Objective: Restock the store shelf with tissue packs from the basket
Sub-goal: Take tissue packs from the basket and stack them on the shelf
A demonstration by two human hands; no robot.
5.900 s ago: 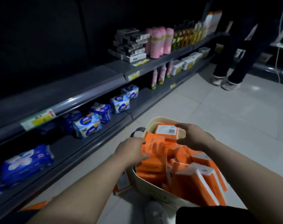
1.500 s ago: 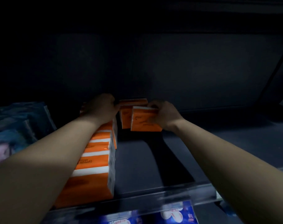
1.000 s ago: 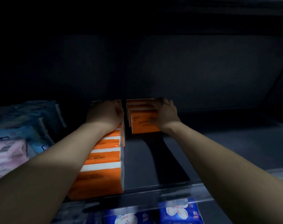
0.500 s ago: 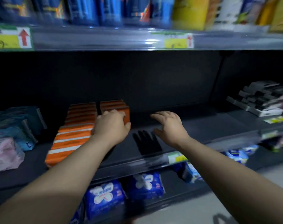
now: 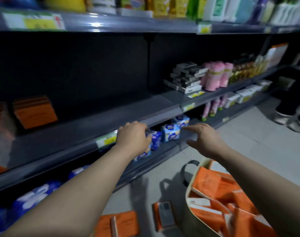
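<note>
**Head view, store aisle.** Two hands are reaching forward. The left hand (image 5: 133, 136) is hovering over the front rail of the middle shelf (image 5: 74, 134), its grip loosely curled and holding nothing; whether it is touching the rail cannot be told. The right hand (image 5: 204, 139) is hanging above the floor just beyond the basket (image 5: 187, 200), its grip spread apart and empty.

One cream basket is standing on the floor at lower right. Orange tissue packs (image 5: 212, 187) are filling it, tilted at mixed angles and overlapping too much to count. Two loose packs are lying flat on the floor beside the basket: one (image 5: 163, 217) with its long axis pointing roughly toward the shelving, the other (image 5: 119, 223) partly cut off by the lower edge.

On the middle shelf, one shelved row (image 5: 35, 112) of orange packs is standing on edge at far left. Their broad faces are turning toward the aisle, their long axes are running along the shelf, and the row is running back toward the rear panel; blur is hiding the exact number. A second orange row at the left edge is too blurred to count. Blue packs (image 5: 170, 132) are sitting on the shelf below.
</note>
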